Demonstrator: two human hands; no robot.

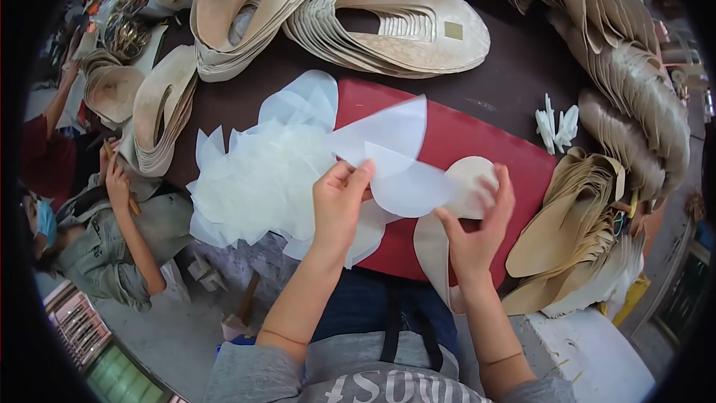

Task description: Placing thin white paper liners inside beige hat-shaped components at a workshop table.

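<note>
Just now the left hand (339,198) pinches the near corner of a thin white translucent sheet (391,153), thumb on top and fingers under, so the piece lifts free of the loose heap of white sheets (253,179) lying to its left. The right hand (477,220) curls closed around a beige shoe piece (466,179), fingertips on its rounded end, seemingly to keep it flat while the sheet hangs over it. Both meet above a red board (477,142), which gives a firm surface. Beyond the hands, stacks of beige shoe parts (403,30) fan out within reach. Far to the left, another person's hand (117,179) works separately.
</note>
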